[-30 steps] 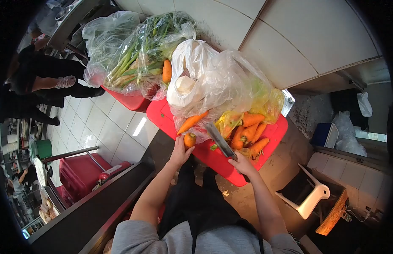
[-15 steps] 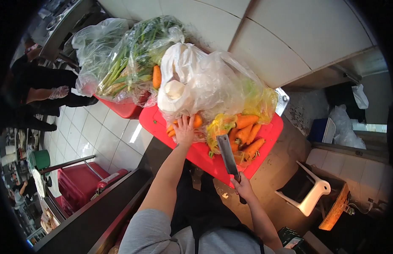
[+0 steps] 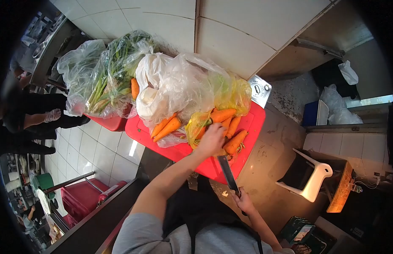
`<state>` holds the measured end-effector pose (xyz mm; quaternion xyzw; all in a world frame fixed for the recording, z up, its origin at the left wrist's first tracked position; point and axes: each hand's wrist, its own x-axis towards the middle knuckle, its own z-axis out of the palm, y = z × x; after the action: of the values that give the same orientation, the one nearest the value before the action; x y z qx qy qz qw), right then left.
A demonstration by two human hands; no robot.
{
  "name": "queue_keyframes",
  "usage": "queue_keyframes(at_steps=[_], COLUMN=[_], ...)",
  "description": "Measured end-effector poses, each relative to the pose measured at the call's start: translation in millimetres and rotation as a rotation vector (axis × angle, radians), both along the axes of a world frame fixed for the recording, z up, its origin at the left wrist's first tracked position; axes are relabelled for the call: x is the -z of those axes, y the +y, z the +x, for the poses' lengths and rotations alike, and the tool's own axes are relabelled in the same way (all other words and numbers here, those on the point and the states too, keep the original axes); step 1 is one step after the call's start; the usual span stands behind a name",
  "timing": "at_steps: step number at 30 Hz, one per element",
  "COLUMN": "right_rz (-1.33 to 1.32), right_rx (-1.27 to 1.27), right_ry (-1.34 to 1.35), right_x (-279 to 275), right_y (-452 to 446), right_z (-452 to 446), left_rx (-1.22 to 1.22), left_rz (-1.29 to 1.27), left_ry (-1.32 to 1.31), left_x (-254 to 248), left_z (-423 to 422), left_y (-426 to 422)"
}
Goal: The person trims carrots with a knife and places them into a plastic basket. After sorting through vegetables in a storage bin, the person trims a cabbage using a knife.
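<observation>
My left hand (image 3: 212, 139) reaches over the pile of carrots (image 3: 234, 142) beside a yellow plastic bag (image 3: 196, 127); its fingertips are among the carrots, and their grip is unclear. In my right hand (image 3: 243, 200) is the handle of a cleaver (image 3: 227, 172), its dark blade pointing up toward the red lid (image 3: 255, 122). Two carrots (image 3: 168, 129) lie side by side on the left part of the lid. Behind them rests a white plastic bag (image 3: 147, 101) with a pale vegetable showing.
At the back left, a clear bag (image 3: 107, 84) holds green onions. A white stool (image 3: 315, 180) lies to the right, near a blue and white box (image 3: 316, 113). A red bin (image 3: 82, 197) stands at the left. People in dark clothes (image 3: 35, 112) are at the far left.
My left hand has left the carrots at the lid's left and moved right to the pile. The cleaver has dropped lower, near the lid's front edge. The view has shifted.
</observation>
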<state>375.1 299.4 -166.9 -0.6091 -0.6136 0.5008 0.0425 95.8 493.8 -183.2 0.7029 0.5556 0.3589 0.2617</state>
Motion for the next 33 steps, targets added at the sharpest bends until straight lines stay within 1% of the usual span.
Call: queue_keyframes(at_steps=[1,2,3,4,6,7,8,10,11,12,14,15,17,19,21,22,23,24,26,28,29,30,32,33], right_rz=[-0.04,-0.083,-0.126,-0.075,0.023,0.022,0.023,0.007,-0.013,-0.037,0.012,0.035,-0.02,-0.075,-0.044,-0.042,-0.04,-0.056,-0.092,-0.115,-0.118,-0.122,-0.123,-0.12], right_rx=[-0.057,-0.117,-0.183,-0.252,-0.385,-0.426,-0.463,-0.533,-0.565,-0.595,-0.572,-0.561,-0.451,-0.312,-0.32,-0.341,-0.362,-0.347,-0.333,-0.309,-0.289,-0.268,-0.271,-0.273], right_ry=[-0.036,-0.072,-0.107,-0.092,-0.057,-0.059,-0.06,-0.08,-0.101,-0.122,-0.112,-0.11,-0.126,-0.174,-0.268,-0.3,-0.333,-0.353,-0.27,-0.179,-0.13,-0.083,-0.075,-0.074], right_x=[-5,-20,-27,-25,-21,-21,-21,-18,-12,-8,-5,-2,28,39,27,22,15,4,9,9,3,0,-2,-2], right_y=[3,12,21,26,33,37,42,52,58,61,72,74,77,86,96,100,103,103,97,88,84,80,73,71], right_z=[-2,-10,-19,-26,-41,-51,-63,-86,-97,-106,-119,-121,-115,-103,-89,-83,-81,-84,-79,-83,-88,-94,-111,-119], left_rx=[-0.016,-0.079,-0.148,-0.22,-0.308,-0.348,-0.301,-0.214,-0.165,-0.137,-0.082,-0.018,0.117,0.026,-0.077,-0.152,-0.227,-0.355,-0.619,-0.895,-1.034,-1.134,-1.174,-1.192], left_rz=[-0.078,-0.132,-0.191,-0.253,-0.291,-0.309,-0.374,-0.801,-1.003,-1.112,-1.3,-1.317,-1.286,-0.941,-0.687,-0.635,-0.582,-0.588,-0.589,-0.484,-0.427,-0.449,-0.416,-0.398], left_ry=[0.079,0.278,0.478,0.68,0.874,0.97,1.064,0.818,0.681,0.471,0.026,-0.298,-0.947,-1.186,-1.37,-1.398,-1.424,-1.514,-1.689,-1.846,-1.917,-1.866,-1.885,-1.898], left_x=[-4,6,27,40,59,63,58,14,0,3,11,6,-19,-54,-64,-60,-51,-39,-6,58,81,90,114,119], left_z=[22,42,60,72,92,97,100,90,84,74,48,33,-4,-30,-62,-80,-96,-106,-119,-114,-111,-105,-94,-88], left_y=[9,19,28,35,41,43,45,52,57,61,66,60,45,13,-24,-43,-61,-79,-113,-142,-151,-155,-155,-151])
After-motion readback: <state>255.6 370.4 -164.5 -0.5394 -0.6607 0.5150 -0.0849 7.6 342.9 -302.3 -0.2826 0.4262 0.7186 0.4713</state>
